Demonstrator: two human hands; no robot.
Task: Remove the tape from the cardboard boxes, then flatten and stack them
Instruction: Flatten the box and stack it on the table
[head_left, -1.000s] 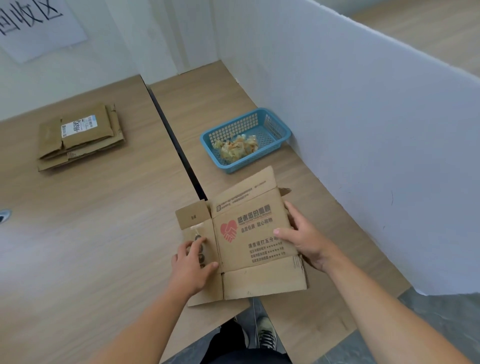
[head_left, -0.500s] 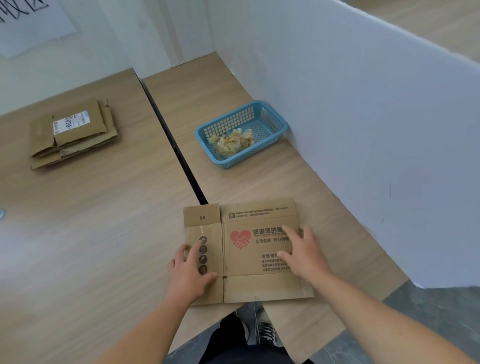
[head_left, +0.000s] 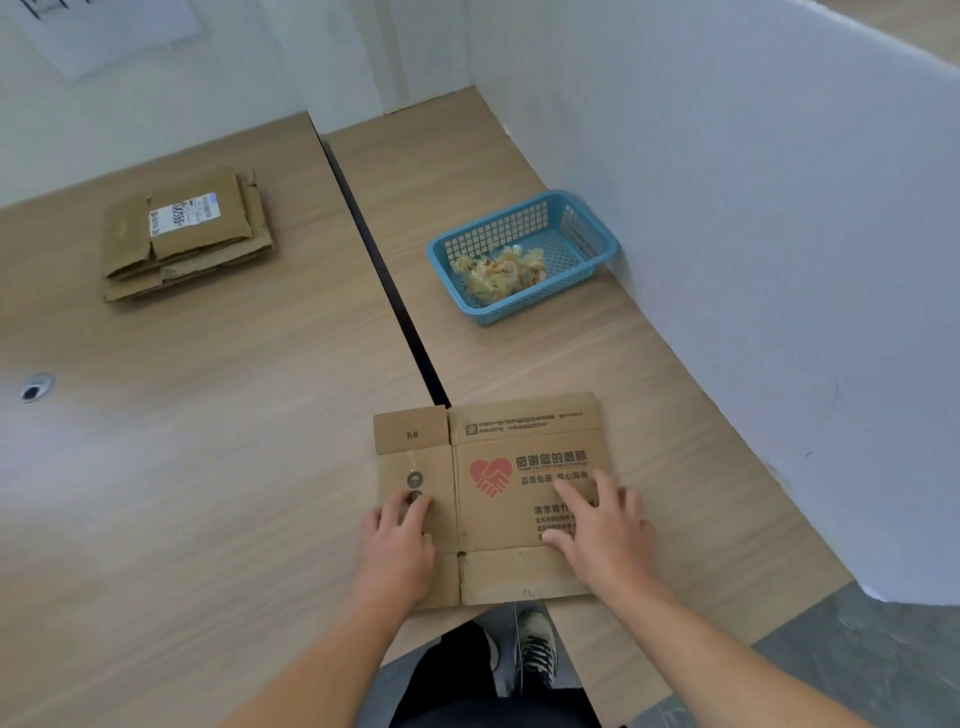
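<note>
Left hand (head_left: 397, 545) and right hand (head_left: 605, 535) press the collapsed box (head_left: 498, 525) flat against the desk (head_left: 208, 467), fingers (head_left: 571, 491) splayed, gripping nothing, likely creasing it for the stack (head_left: 197, 234).

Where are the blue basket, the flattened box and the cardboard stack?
blue basket (head_left: 498, 231), head view, far mesh wall.
flattened box (head_left: 491, 475), head view, red heart print.
cardboard stack (head_left: 184, 215), head view, white label on top.

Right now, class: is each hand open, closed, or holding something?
Left hand: open, pressing the flattened cardboard box.
Right hand: open, pressing the same box.
</note>
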